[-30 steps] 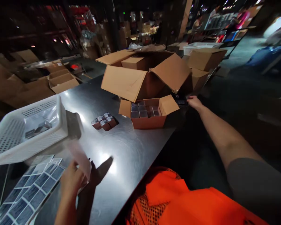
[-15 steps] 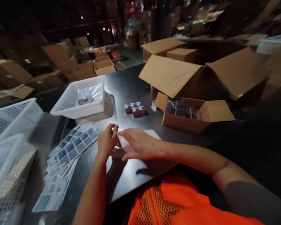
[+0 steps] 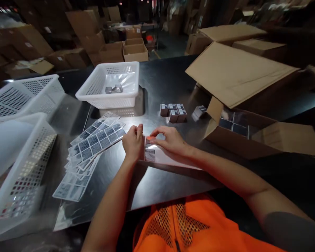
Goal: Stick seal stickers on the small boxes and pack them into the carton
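My left hand (image 3: 132,142) is closed at the left end of a low white piece (image 3: 170,158) on the metal table, its thumb and fingers pinched together. Against it sit small glossy grey-labelled boxes (image 3: 149,155), partly covered by my hands. My right hand (image 3: 170,140) reaches over the white piece, thumb and index finger pinched at the top of these boxes. What is between the fingertips of either hand is too small to make out. Printed label sheets (image 3: 97,143) lie fanned out left of my left hand. Beyond my hands stands a group of small boxes (image 3: 173,114).
A white basket (image 3: 107,102) holding a few small boxes stands behind the sheets. More white baskets (image 3: 46,140) line the left side. An open carton (image 3: 225,141) of small boxes is at right, before a large open carton (image 3: 238,73). One small box (image 3: 200,111) lies near it.
The view has swung left and down. My right hand has drawn back from my left, from flat and outstretched to pinching, uncovering the small labelled boxes between them.
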